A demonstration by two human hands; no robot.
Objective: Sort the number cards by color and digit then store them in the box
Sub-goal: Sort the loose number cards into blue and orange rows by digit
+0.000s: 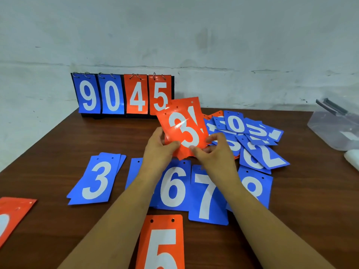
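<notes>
My left hand grips a fan of orange cards above the table, the front one an orange 3. My right hand pinches the lower edge of that orange 3. Blue cards lie face up in a row below: a small stack topped by 3, then 6, 7 and 8; one more is hidden under my left forearm. A loose heap of blue cards lies to the right. An orange 5 lies at the front.
A flip scoreboard showing 9 0 4 5 stands at the back of the wooden table against the wall. A clear plastic box sits at the right edge. Another orange card lies front left.
</notes>
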